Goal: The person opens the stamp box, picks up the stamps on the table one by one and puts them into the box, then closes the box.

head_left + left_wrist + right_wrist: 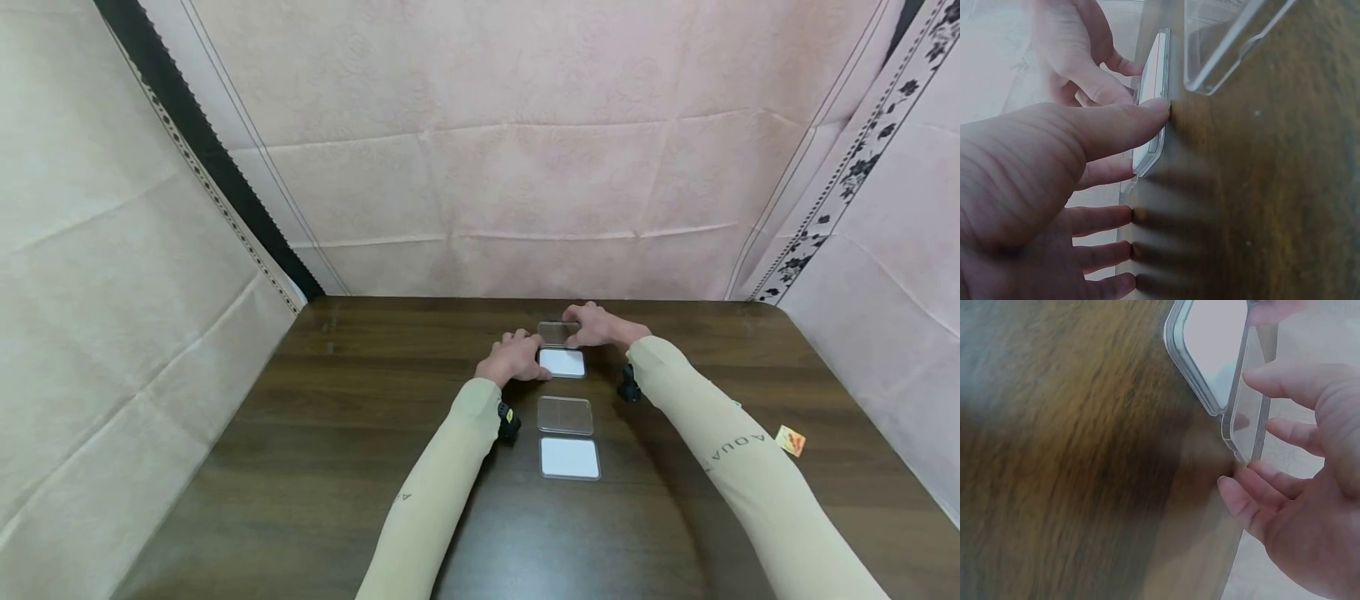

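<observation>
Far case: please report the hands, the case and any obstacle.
Left hand holds white half; right hand at clear lid. Far case open on table. Nearer case apart, not in the way.

Creased pale cloths [525,183], a floral border [859,167] showing at right, are enclosing a wood-grain table [360,433] on three sides, making this a curtained-off booth.

Right sleeve [757,475]: "AQUA"; left sleeve [431,492]: "A"

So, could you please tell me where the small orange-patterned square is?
In the head view, the square lies on the right side of the table, beside the right sleeve.
</observation>
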`<move>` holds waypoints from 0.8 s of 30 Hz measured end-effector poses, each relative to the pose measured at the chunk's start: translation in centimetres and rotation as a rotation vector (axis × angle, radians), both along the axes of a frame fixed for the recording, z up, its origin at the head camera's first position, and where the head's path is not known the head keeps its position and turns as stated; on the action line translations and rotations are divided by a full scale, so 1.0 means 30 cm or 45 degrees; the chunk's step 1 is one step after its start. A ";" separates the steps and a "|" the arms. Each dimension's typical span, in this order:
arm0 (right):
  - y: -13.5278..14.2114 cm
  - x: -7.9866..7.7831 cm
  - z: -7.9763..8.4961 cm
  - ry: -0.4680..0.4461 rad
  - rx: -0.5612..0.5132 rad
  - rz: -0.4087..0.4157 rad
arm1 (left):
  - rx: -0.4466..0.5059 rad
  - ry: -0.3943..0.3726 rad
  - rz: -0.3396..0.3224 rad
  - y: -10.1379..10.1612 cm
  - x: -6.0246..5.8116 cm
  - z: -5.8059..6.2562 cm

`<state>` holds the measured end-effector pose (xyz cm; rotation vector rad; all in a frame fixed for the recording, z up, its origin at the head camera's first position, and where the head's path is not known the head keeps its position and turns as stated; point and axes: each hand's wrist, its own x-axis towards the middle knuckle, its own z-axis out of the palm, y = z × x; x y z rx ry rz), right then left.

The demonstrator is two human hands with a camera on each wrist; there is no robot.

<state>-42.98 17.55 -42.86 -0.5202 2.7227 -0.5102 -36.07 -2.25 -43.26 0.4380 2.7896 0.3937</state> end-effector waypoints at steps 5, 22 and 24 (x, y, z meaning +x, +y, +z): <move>0.021 0.018 0.009 0.009 0.018 0.034 | -0.003 0.003 0.009 0.004 0.001 0.001; 0.061 0.050 0.039 0.048 0.045 0.053 | 0.008 0.006 0.004 0.001 0.001 -0.007; 0.063 0.054 0.041 0.051 0.043 0.069 | 0.007 0.003 0.009 0.000 0.004 -0.006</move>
